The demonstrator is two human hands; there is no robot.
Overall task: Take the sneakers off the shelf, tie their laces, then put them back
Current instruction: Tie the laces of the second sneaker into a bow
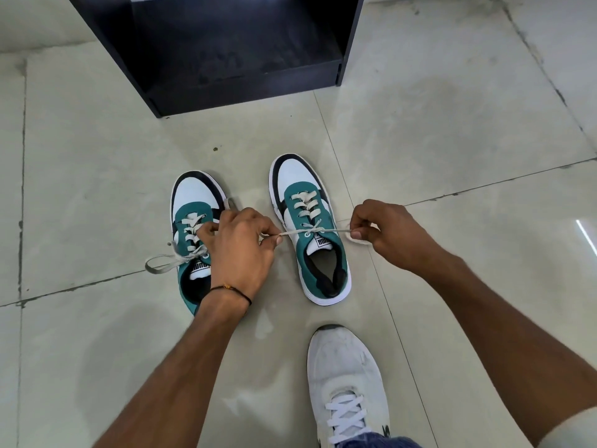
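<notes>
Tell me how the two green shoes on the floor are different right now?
The left sneaker already has a bow, with a loop lying loose on the floor; the right sneaker has none yet, and its lace is pulled tight sideways by the left hand and the right hand. The left sneaker is partly hidden under the left hand; the right sneaker shows fully and sits further forward. Both are teal, white and black, toes pointing at the black shelf.

The left hand covers the right side and heel of the left sneaker. The black shelf runs off the top edge. At bottom centre the worn white shoe is cut off, as are both forearms.
</notes>
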